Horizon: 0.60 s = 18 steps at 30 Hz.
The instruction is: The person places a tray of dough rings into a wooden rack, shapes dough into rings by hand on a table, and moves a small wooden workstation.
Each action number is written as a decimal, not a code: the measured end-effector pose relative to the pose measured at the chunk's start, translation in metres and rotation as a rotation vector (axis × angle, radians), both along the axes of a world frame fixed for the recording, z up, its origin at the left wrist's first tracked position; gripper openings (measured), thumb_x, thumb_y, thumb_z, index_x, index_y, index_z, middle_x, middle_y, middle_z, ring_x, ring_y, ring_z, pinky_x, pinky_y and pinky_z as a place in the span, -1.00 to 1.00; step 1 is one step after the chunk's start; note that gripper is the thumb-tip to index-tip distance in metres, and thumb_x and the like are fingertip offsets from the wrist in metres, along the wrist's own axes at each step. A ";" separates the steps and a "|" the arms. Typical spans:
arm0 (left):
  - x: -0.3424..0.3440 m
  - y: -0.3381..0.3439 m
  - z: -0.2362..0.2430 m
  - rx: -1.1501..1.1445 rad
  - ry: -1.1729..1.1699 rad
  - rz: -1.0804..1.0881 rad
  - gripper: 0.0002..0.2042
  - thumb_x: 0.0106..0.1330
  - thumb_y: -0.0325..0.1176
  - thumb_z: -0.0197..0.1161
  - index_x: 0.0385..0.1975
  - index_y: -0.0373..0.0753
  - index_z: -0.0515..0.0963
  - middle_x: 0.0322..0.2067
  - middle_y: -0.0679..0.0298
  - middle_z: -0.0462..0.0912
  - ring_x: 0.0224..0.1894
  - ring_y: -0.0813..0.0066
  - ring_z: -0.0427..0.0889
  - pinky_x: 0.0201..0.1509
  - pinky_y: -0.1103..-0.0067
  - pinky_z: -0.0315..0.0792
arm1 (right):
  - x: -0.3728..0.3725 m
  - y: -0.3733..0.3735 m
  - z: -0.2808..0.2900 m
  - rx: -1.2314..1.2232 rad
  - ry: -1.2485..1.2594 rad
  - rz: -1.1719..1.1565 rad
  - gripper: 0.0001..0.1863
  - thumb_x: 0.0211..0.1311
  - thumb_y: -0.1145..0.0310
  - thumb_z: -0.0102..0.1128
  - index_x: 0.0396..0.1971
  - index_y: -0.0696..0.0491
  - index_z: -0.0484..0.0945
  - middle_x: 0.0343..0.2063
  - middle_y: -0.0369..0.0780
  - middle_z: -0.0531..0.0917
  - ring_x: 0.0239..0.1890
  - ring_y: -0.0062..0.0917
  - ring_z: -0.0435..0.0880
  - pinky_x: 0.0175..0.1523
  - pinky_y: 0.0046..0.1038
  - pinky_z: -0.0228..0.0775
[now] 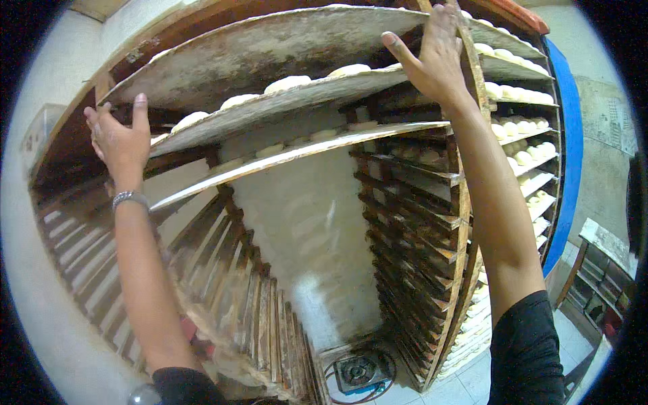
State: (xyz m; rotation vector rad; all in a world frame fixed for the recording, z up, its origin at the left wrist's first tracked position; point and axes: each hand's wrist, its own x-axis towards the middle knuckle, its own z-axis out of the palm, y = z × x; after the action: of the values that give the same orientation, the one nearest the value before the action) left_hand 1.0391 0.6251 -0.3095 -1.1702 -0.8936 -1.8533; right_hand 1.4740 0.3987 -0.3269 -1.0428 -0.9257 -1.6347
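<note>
My left hand [121,138] is raised at the left end of the upper boards, thumb up and fingers apart, close to the rack's left side. My right hand [439,64] reaches higher, against the right wooden post [474,74], its fingers stretched out and thumb spread. Between them a long floury board [270,47] spans the rack near the top. Below it, a second board [297,106] carries pale rounded dough pieces [288,84]. A third board [304,150] lies lower with flatter dough pieces. Neither hand wraps around anything that I can see.
Slatted wooden runners [412,216] line both sides of the tall rack. To the right, another section holds several shelves of dough pieces [523,128] beside a blue panel [563,155]. A gas burner [356,373] with a hose sits on the floor; a small shelf unit [601,277] stands at right.
</note>
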 end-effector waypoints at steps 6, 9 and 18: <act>0.006 -0.010 -0.005 0.163 0.092 -0.157 -0.23 0.36 0.21 0.02 0.43 -0.14 0.05 0.45 -0.08 -0.08 0.45 -0.03 0.07 0.44 0.17 0.07 | 0.001 -0.015 0.007 -0.263 0.137 -0.113 0.21 0.20 -0.37 -0.01 0.40 0.36 -0.32 0.43 0.20 -0.27 0.51 -0.02 -0.35 0.53 -0.20 -0.40; 0.011 -0.006 -0.005 0.105 0.133 -0.136 -0.27 0.40 0.19 -0.04 0.46 -0.06 0.01 0.47 0.03 -0.06 0.48 0.03 0.01 0.45 0.18 0.06 | 0.006 -0.015 0.009 -0.252 0.140 -0.138 0.18 0.21 -0.40 -0.09 0.40 0.35 -0.23 0.43 0.17 -0.16 0.51 -0.04 -0.27 0.53 -0.25 -0.36; -0.012 0.028 0.006 0.115 0.248 0.048 -0.16 0.35 0.35 -0.15 0.46 -0.14 0.01 0.47 -0.01 -0.10 0.53 0.14 -0.21 0.49 0.07 -0.21 | -0.004 -0.012 0.007 -0.456 0.282 -0.219 0.21 0.17 -0.55 -0.42 0.42 0.30 -0.22 0.46 0.08 -0.22 0.53 -0.22 -0.34 0.54 -0.32 -0.52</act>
State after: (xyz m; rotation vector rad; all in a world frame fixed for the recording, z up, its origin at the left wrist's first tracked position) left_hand 1.0272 0.6527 -0.3031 -1.2622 -0.6610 -1.6543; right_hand 1.4697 0.3867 -0.3195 -1.6909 -1.0437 -1.4257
